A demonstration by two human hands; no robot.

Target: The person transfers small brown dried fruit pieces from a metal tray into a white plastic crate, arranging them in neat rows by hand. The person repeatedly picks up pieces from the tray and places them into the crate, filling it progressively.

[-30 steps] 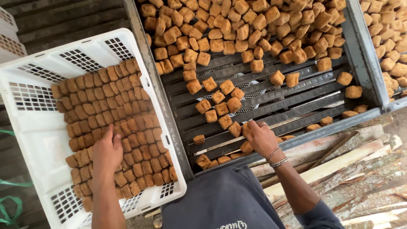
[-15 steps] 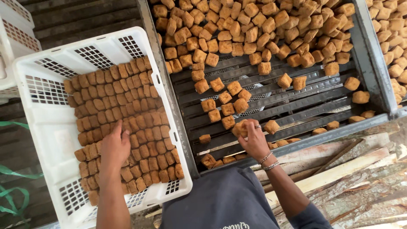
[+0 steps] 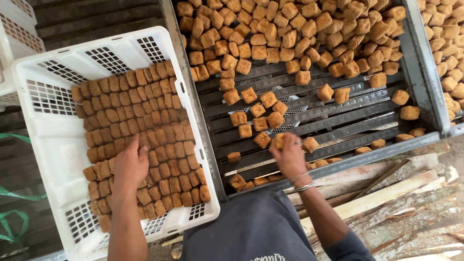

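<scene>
Fingers, right: curled round a brown cube (image 3: 279,140) – held just above the dark slats, near the front edge of the metal tray (image 3: 333,130).
Fingers, left: spread flat, palm down, resting on the packed rows inside the white crate (image 3: 53,140); holding nothing, just pressing on the pieces.
Right hand (image 3: 289,155): over the lower middle of the tray, thin bracelets at the wrist; a loose cube lies just beside it to the right.
Left hand (image 3: 129,166): on the lower-left part of the crate's contents, forearm coming up from the bottom edge.
Crate: white plastic w/ slotted walls, tilted a bit, touching the tray's left rim. Filled w/ brown cubes (image 3: 145,121) set on edge in tight rows; bare white floor shows along the left side.
Tray: dark metal, slatted bottom. Heaped cubes (image 3: 290,34) crowd the far half; near half is thin – scattered single pieces w/ bare slats between.
Second tray (image 3: 452,53): at far right, beyond the metal rim, also loaded w/ the same cubes.
Front edge: a few cubes sit low along the tray's near lip, below the right hand.
Wood planks (image 3: 396,193): rough pale boards and bark at lower right, under the tray's corner.
Green strap (image 3: 14,212): at lower left, beside the crate.
Clothing: dark blue garment (image 3: 251,232) at bottom centre.
</scene>
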